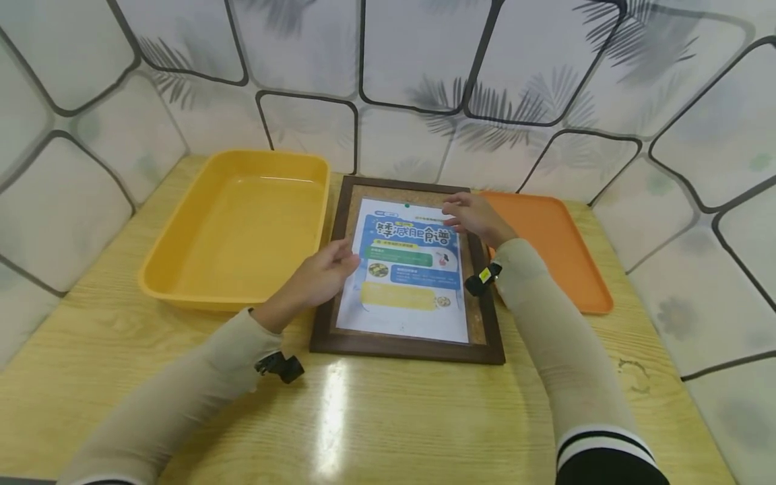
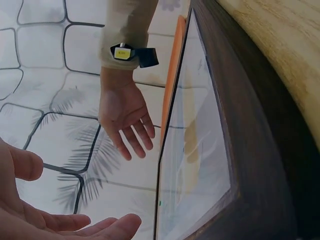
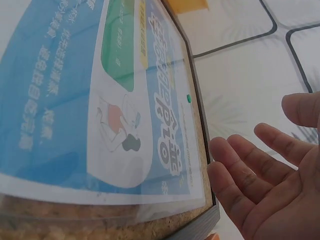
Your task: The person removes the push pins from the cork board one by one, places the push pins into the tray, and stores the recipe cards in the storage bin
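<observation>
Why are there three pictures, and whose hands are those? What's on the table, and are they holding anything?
There's no robot here: the left hand and right hand belong to a person. The big picture comes from a camera on their head, looking forward and down. The other two come from little wrist cameras, one on each arm, so fingers look huge there.

On the wooden table lies a corkboard with a dark brown frame. On it is a colourful printed sheet, with a green pin at its top. A deep yellow tray is on the left, and a flat orange tray on the right.

Both hands are open over the board, holding nothing.
</observation>
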Demonstrator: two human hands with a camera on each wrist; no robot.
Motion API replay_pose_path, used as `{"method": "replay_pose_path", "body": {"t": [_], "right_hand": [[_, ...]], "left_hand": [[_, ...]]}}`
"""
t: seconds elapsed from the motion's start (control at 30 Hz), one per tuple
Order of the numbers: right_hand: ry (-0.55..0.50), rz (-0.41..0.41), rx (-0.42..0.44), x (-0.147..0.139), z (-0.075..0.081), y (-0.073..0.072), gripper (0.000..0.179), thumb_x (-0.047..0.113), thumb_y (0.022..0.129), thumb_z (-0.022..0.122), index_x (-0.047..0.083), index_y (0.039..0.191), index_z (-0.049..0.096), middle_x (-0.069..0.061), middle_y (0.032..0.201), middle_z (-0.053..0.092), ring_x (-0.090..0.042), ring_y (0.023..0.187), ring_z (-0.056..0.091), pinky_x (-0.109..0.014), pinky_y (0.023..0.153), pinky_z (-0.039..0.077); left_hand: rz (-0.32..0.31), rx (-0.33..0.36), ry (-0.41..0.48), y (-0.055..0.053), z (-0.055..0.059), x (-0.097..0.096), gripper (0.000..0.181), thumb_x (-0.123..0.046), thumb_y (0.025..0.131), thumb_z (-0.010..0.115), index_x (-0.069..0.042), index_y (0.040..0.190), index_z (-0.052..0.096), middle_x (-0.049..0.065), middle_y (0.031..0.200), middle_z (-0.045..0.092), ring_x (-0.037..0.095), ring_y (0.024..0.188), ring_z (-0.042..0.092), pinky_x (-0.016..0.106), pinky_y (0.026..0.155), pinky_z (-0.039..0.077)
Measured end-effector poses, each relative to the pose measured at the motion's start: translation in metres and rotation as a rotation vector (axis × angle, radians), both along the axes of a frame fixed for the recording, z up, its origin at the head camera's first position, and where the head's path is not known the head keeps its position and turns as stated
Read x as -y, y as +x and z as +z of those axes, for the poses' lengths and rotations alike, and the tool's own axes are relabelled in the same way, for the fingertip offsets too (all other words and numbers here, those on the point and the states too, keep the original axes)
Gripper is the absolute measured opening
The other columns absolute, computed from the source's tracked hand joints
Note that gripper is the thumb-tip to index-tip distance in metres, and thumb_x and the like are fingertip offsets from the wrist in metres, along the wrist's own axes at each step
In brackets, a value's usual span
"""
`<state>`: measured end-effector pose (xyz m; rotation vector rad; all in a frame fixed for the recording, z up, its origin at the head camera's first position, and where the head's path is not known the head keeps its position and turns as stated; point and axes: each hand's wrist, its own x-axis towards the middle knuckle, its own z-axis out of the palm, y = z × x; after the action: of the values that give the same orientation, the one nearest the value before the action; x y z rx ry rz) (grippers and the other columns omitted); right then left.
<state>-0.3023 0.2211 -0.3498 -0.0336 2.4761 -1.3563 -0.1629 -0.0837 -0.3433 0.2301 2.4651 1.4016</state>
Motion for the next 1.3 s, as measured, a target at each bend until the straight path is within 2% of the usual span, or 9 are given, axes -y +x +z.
{"method": "replay_pose_path", "body": {"t": [0.13,0.2,0.33,0.43,0.5,0.73,0.9,1.07,1.3], "right_hand": [[-0.017,0.007,0.012,0.003,-0.002,-0.006,0.046,0.024,0.103,0.047,0.002,0.143,0.04,-0.019,0.137,0.05,-0.033,0.117,0.056,-0.043,0.098,0.046],[-0.024,-0.001,0.022,0.005,-0.004,-0.009,0.046,0.024,0.103,0.048,0.002,0.143,0.041,-0.018,0.136,0.05,-0.033,0.116,0.056,-0.043,0.097,0.046],[-0.024,-0.015,0.034,0.008,-0.006,-0.014,0.044,0.026,0.103,0.049,0.004,0.141,0.044,-0.016,0.133,0.053,-0.031,0.114,0.057,-0.043,0.096,0.047],[-0.038,-0.011,0.031,0.011,-0.008,-0.017,0.043,0.025,0.103,0.049,0.003,0.139,0.045,-0.015,0.131,0.054,-0.03,0.113,0.058,-0.043,0.096,0.047],[-0.043,-0.007,0.037,0.014,-0.01,-0.019,0.043,0.025,0.103,0.049,0.003,0.14,0.044,-0.016,0.13,0.054,-0.03,0.114,0.058,-0.043,0.096,0.047],[-0.016,-0.014,0.062,0.024,-0.012,-0.029,0.043,0.026,0.102,0.049,0.006,0.14,0.045,-0.013,0.128,0.056,-0.028,0.112,0.059,-0.042,0.095,0.048],[-0.002,-0.004,0.07,0.029,-0.012,-0.032,0.044,0.029,0.103,0.047,0.007,0.142,0.043,-0.012,0.128,0.056,-0.027,0.111,0.059,-0.041,0.095,0.048],[0.001,-0.009,0.088,0.033,-0.013,-0.036,0.045,0.029,0.103,0.047,0.008,0.143,0.041,-0.012,0.128,0.056,-0.026,0.111,0.059,-0.04,0.094,0.049],[-0.017,-0.024,0.094,0.035,-0.015,-0.044,0.042,0.028,0.103,0.048,0.008,0.139,0.045,-0.012,0.127,0.056,-0.027,0.111,0.059,-0.04,0.094,0.048]], "left_hand": [[0.027,0.002,-0.005,0.0,-0.003,-0.003,0.06,-0.039,0.104,0.039,-0.004,0.151,0.027,0.019,0.149,0.038,0.035,0.133,0.039,0.05,0.107,0.034],[0.052,0.009,0.009,0.0,-0.004,-0.005,0.059,-0.04,0.104,0.039,-0.003,0.149,0.031,0.019,0.146,0.041,0.035,0.128,0.045,0.049,0.103,0.039],[0.111,0.04,0.075,0.0,-0.006,-0.008,0.056,-0.039,0.104,0.039,-0.003,0.146,0.036,0.017,0.143,0.045,0.033,0.119,0.054,0.044,0.097,0.046],[0.133,0.06,0.115,-0.001,-0.009,-0.01,0.055,-0.039,0.104,0.039,-0.003,0.145,0.036,0.016,0.143,0.046,0.032,0.118,0.055,0.043,0.096,0.047],[0.142,0.065,0.126,-0.001,-0.011,-0.01,0.054,-0.038,0.105,0.039,-0.002,0.145,0.037,0.017,0.142,0.047,0.032,0.119,0.054,0.042,0.096,0.047],[0.16,0.074,0.058,-0.002,-0.012,-0.01,0.055,-0.042,0.104,0.038,-0.004,0.144,0.039,0.016,0.135,0.052,0.031,0.114,0.057,0.044,0.095,0.046],[0.168,0.074,0.037,-0.003,-0.013,-0.009,0.055,-0.043,0.104,0.038,-0.005,0.144,0.04,0.014,0.137,0.05,0.03,0.116,0.054,0.045,0.098,0.044],[0.177,0.077,0.048,-0.006,-0.013,-0.003,0.054,-0.042,0.104,0.037,-0.005,0.144,0.04,0.014,0.137,0.05,0.03,0.112,0.053,0.044,0.097,0.043],[0.191,0.111,0.124,-0.009,-0.014,-0.001,0.053,-0.038,0.105,0.038,-0.002,0.143,0.038,0.017,0.136,0.049,0.032,0.113,0.053,0.043,0.095,0.046]]}}
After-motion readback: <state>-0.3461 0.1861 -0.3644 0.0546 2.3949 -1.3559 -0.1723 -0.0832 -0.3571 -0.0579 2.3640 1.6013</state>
